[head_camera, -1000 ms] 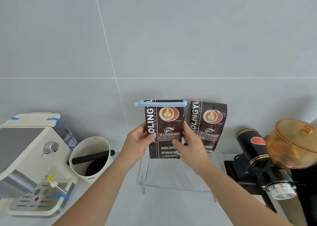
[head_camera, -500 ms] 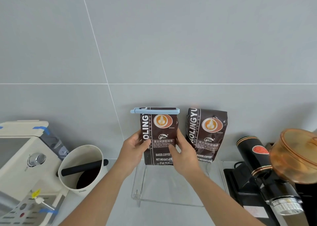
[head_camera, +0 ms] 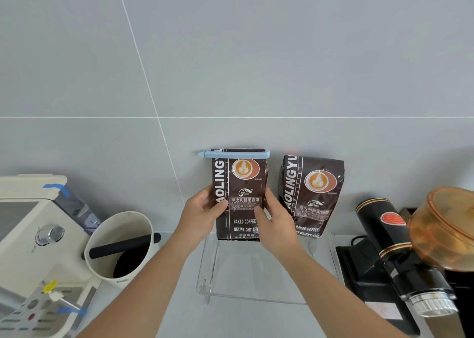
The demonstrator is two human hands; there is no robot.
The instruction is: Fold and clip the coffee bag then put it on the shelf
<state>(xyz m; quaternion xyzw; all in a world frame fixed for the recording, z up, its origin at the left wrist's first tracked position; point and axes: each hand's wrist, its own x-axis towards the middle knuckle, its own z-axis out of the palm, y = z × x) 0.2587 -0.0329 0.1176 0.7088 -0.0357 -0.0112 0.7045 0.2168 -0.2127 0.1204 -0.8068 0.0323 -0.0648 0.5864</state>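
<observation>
Head view, landmark: clear shelf (head_camera: 209,265) on the counter by the wall.
Bag (head_camera: 239,199): upright at the shelf's back left, bottom edge at the shelf's top level; whether it rests on the shelf or hangs just above it, cannot tell.
Bag top: folded over and closed.
Clip (head_camera: 234,154): pale blue bar clamped flat across the folded top, its ends poking past both sides of the bag.
Left hand (head_camera: 201,213): at the bag's left edge, above the shelf's left end; thumb pressed on the front face, the other fingers wrapped behind and out of sight.
Right hand (head_camera: 275,222): at the bag's right edge; thumb pressed on the front face, fingers curled round the side, their tips hidden.
Grip: both hands squeeze the bag between thumb and fingers.
Second bag (head_camera: 311,196): upright at the shelf's back right, just beside the held one, no clip, not touched by either hand.
Cup (head_camera: 120,245): white, left of the shelf, a black bar across its mouth.
Machine (head_camera: 33,240): cream, further left of the shelf than the cup.
Grinder (head_camera: 405,258): black, right of the shelf, amber lid at the frame's edge.
</observation>
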